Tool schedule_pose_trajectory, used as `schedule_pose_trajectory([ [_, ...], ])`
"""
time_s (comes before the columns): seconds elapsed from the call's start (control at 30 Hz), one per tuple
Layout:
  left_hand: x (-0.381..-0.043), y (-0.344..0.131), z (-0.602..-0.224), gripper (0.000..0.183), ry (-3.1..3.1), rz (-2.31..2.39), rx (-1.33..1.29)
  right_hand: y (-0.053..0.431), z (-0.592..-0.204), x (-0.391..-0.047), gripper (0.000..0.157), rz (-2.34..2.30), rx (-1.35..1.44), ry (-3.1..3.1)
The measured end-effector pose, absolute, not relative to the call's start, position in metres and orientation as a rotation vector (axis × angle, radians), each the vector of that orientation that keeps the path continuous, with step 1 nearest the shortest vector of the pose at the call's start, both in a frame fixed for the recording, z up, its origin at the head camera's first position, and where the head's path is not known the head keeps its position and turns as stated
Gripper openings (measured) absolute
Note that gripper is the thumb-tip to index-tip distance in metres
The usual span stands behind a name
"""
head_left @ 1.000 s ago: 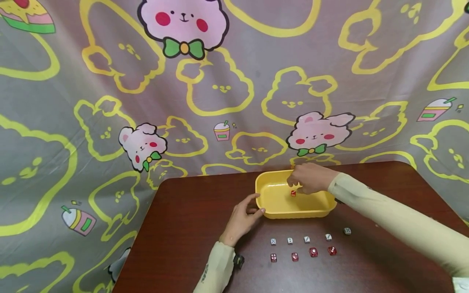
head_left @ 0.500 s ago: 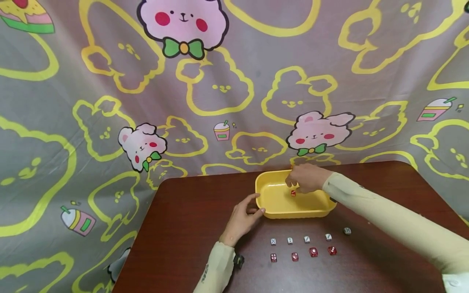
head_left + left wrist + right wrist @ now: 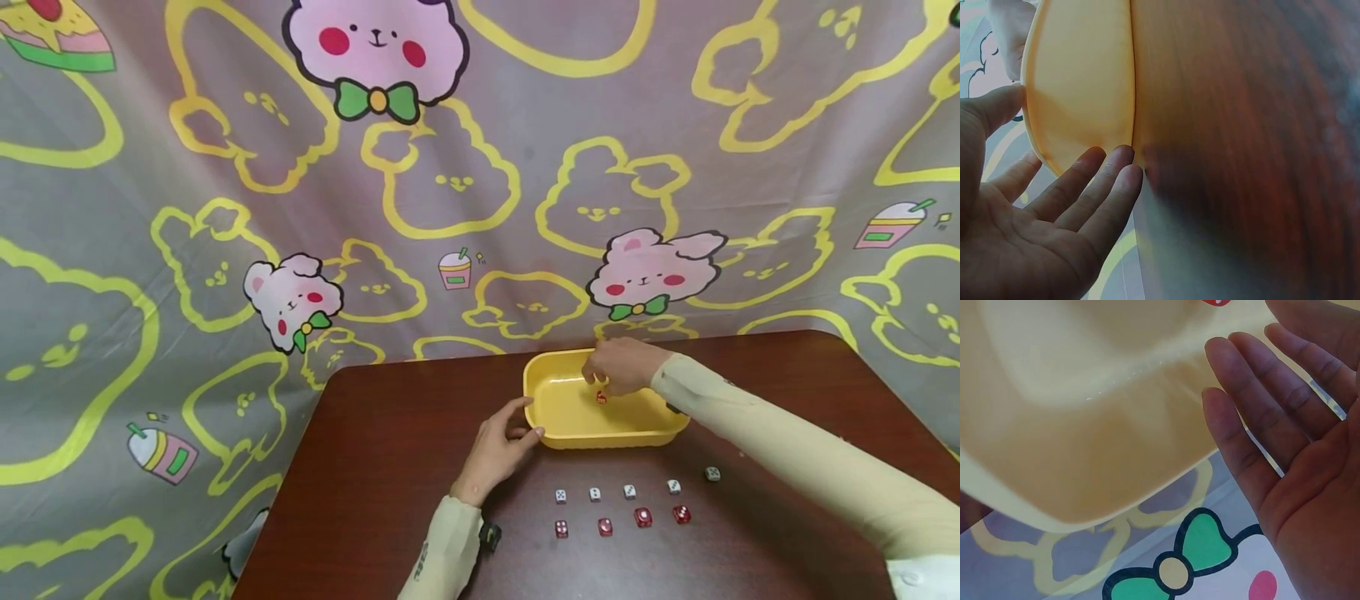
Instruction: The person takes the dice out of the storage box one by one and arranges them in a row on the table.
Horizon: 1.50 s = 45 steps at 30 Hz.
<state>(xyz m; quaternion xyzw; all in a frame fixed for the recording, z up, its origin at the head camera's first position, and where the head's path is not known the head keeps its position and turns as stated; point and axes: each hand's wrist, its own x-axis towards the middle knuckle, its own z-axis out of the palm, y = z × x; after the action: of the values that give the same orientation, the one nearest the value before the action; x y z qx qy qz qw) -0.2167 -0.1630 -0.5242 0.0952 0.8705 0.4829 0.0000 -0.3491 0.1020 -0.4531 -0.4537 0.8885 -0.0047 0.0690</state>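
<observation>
A yellow plastic basin (image 3: 558,417) stands near the far edge of the table. My left hand (image 3: 497,446) is at its left end, fingers spread and nearly straight along the outer wall. In the left wrist view the thumb (image 3: 1004,106) touches the rim. My right hand (image 3: 626,365) reaches over the basin, with its fingertips inside. Just below those fingertips is a red die (image 3: 602,397); in the right wrist view only a bit of the die (image 3: 1216,302) shows at the top edge, apart from the loosely extended fingers (image 3: 1260,403).
In front of the basin lie a row of white dice (image 3: 595,494) and a row of red dice (image 3: 605,527). One more white die (image 3: 712,474) sits at the right end. A patterned curtain (image 3: 517,200) hangs behind the brown table (image 3: 390,417).
My right hand and forearm have shifted slightly left over the basin, close above the red die. The left hand and the rows of dice stay where they were.
</observation>
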Motion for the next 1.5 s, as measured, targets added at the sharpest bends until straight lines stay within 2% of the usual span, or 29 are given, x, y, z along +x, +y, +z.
schedule_pose_trajectory([
  [0.77, -0.217, -0.163, -0.523, 0.054, 2.767, 1.492, 0.296, 0.092, -0.468, -0.352, 0.014, 0.039, -1.312, 2.673],
  [1.13, -0.218, -0.162, -0.525, 0.054, 2.782, 1.508, 0.319, 0.092, -0.473, -0.353, 0.012, 0.064, -1.395, 2.678],
  [1.5, -0.217, -0.163, -0.525, 0.055, 2.775, 1.492, 0.32, 0.091, -0.474, -0.351, 0.021, 0.047, -1.453, 2.675],
])
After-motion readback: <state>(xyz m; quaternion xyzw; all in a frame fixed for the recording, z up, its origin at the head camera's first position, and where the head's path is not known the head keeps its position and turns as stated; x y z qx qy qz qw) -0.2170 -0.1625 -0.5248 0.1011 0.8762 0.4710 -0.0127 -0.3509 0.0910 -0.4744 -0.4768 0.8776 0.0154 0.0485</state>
